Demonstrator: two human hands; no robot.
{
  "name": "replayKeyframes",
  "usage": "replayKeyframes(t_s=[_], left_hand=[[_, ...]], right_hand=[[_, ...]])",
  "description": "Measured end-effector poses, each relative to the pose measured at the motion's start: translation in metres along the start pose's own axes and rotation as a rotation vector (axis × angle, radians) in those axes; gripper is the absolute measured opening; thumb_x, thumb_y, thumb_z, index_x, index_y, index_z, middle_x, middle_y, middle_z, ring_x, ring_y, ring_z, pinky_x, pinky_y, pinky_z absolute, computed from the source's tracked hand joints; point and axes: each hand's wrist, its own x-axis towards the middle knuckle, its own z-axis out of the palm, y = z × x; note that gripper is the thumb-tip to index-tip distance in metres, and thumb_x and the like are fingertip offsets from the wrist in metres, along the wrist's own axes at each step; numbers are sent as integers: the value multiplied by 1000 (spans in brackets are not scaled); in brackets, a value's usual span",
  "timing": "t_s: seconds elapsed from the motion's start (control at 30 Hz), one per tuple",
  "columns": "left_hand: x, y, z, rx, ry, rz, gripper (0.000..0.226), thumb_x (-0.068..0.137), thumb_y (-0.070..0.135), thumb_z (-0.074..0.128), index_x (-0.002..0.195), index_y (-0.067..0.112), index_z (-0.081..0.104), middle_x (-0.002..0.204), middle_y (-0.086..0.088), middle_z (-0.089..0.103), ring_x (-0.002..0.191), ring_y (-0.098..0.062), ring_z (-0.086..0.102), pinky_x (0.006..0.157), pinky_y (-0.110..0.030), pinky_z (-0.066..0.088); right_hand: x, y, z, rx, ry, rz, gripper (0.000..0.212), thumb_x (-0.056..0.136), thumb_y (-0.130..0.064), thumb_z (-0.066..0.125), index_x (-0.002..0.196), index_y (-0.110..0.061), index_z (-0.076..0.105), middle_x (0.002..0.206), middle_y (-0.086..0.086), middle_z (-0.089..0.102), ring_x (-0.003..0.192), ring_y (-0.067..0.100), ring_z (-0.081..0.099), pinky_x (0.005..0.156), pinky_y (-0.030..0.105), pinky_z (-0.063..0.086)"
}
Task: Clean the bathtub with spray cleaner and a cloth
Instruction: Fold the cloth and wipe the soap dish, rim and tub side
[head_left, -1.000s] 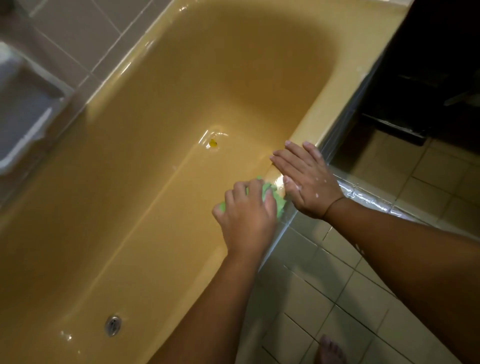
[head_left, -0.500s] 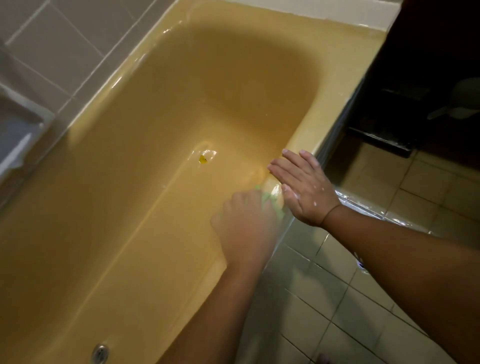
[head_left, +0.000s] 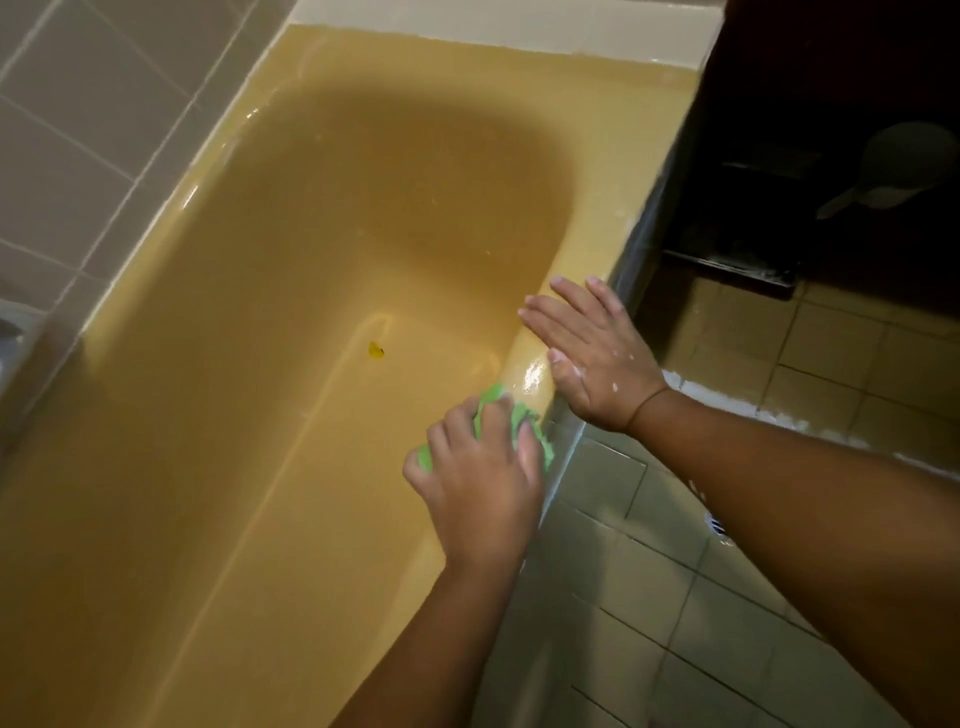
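While the left hand (head_left: 480, 467) grips the green cloth (head_left: 511, 415) on the bathtub (head_left: 613, 171) near rim, the right hand (head_left: 587, 353) rests flat beside it. Wiping step; next, probably advance along the rim.

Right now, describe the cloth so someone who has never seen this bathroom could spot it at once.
Find the mustard-yellow bathtub filling most of the view and follow its near rim beside the tiled floor. Of the two hands there, the right hand lies flat and empty; the left hand grips the cloth. It is the only bright green thing, crumpled and partly hidden by that hand.
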Motion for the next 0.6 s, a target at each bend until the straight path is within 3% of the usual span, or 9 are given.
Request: replayKeyframes(t_s=[0.1,0.33,0.5,0.6], left_hand=[[-10,-6,-5,-42,-29,-59,34,93,46,50,117,29,68,118,-3,64,104,-28,59,90,-50,41],[79,31,14,-234,-185,-33,37,96,52,39,118,33,61,111,3,59,106,-25,57,86,-48,43],[42,27,9,-129,-37,-83,28,97,47,50,116,32,65,113,0,64,98,-26,60,85,-48,44],[57,38,13,-134,-40,-81,29,95,46,50,114,30,66,111,-2,64,97,-27,59,86,-49,44]], right_hand=[[3,6,-2,5,-14,13,59,100,-28,28,148,-8,55,153,10,54,150,33,37,126,53,17],[17,25,-15,-17,-67,4,58,102,-27,26,149,-7,53,155,10,52,150,33,36,128,49,13],[31,44,-20,-18,-90,9,57,103,-26,26,149,-8,53,155,9,51,151,32,35,128,49,15],[39,56,-21,-10,-102,24,57,103,-27,25,149,-8,53,155,8,51,151,31,34,128,48,14]])
